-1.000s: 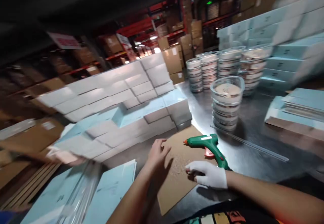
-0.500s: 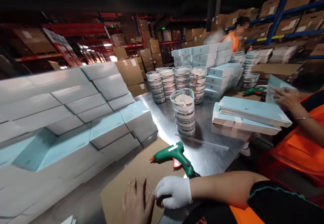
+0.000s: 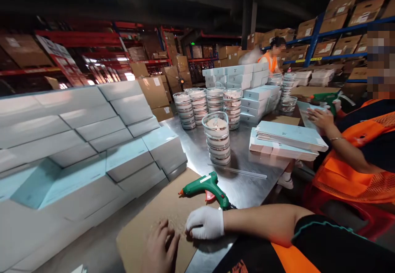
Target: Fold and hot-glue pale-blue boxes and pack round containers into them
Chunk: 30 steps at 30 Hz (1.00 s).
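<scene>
Both hands rest on a cardboard sheet at the bench's near edge, the glue gun just beyond the gloved one.

The bare left hand (image 3: 160, 246) lies flat, fingers loosely spread; the gloved right hand (image 3: 205, 227) has fingers curled, pressing the cardboard sheet (image 3: 160, 213). The green glue gun (image 3: 206, 187) lies on its side, nozzle pointing left, handle toward the right wrist. Stacked clear containers (image 3: 217, 138) stand farther back.

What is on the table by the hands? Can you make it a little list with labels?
left hand: bare, flat on the cardboard
right hand: white glove, resting on the cardboard
glue gun: green, lying beside the right hand, not held
glue stick: clear, on the metal table
jars: stacked behind the gun
boxes: pale blue, piled at left
co-worker's hand: at far right, on a flat box
</scene>
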Tool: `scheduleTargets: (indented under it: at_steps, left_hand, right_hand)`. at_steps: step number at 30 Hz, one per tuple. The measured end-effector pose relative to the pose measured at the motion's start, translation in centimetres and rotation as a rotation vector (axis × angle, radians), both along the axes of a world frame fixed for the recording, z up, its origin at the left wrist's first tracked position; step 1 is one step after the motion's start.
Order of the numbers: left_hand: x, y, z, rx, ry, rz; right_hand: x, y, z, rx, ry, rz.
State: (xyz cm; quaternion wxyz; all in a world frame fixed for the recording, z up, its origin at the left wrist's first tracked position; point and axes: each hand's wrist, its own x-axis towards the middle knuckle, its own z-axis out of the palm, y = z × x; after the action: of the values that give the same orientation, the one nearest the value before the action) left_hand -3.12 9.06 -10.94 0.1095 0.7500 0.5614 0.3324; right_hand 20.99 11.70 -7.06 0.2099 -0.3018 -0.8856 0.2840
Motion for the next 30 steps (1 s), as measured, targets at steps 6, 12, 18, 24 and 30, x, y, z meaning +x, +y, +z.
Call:
scheduleTargets:
  at_steps: [6,12,18,24,30]
  left_hand:
    - [0.5,-0.8,1.3,0.018,-0.028,-0.049]
    - [0.4,-0.9,2.1,0.007,-0.050,-0.060]
    - [0.9,-1.3,3.0,0.026,-0.087,-0.133]
    - [0.7,-1.2,2.9,0.110,0.064,-0.256]
    - [0.8,-1.4,3.0,0.152,0.146,-0.366]
  right_hand:
    - [0.1,0.0,-0.2,0.033,0.012,0.004]
    - [0.1,0.0,-0.7,0.047,0.031,0.005]
    - [0.3,0.3,-1.0,0.045,0.036,0.016]
    - [0.2,0.3,-1.0,0.046,0.037,0.012]
    - [0.2,0.2,-0.8,0.054,0.033,0.016]
